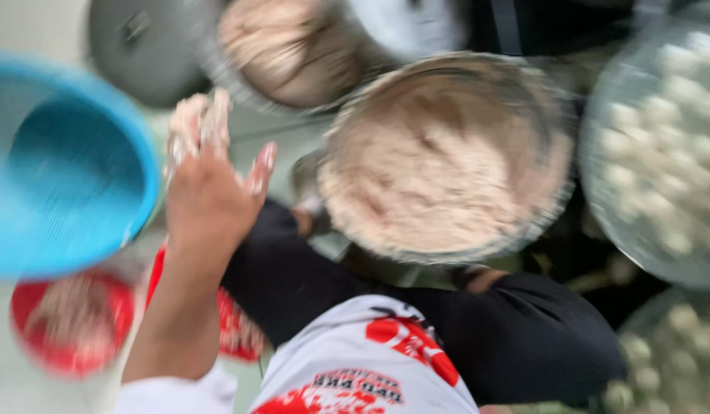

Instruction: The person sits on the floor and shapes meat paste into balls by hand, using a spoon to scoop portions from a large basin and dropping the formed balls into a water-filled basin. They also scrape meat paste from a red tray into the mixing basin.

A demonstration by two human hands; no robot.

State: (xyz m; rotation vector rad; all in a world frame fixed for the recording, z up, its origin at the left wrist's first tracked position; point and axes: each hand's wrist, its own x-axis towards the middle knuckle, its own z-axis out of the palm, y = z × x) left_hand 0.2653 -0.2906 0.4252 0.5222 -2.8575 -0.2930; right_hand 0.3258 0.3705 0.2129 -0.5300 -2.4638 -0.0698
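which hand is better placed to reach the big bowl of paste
Left, probably: the left hand is raised beside the metal bowl of paste, fingers coated in paste. The right hand is out of view.

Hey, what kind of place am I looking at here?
Probably a food-prep area making meatballs or dumplings in bulk, though the view is blurred. A metal bowl of pale minced paste sits centre, a tray of small white balls lies right, and the raised hand has paste on its fingers.
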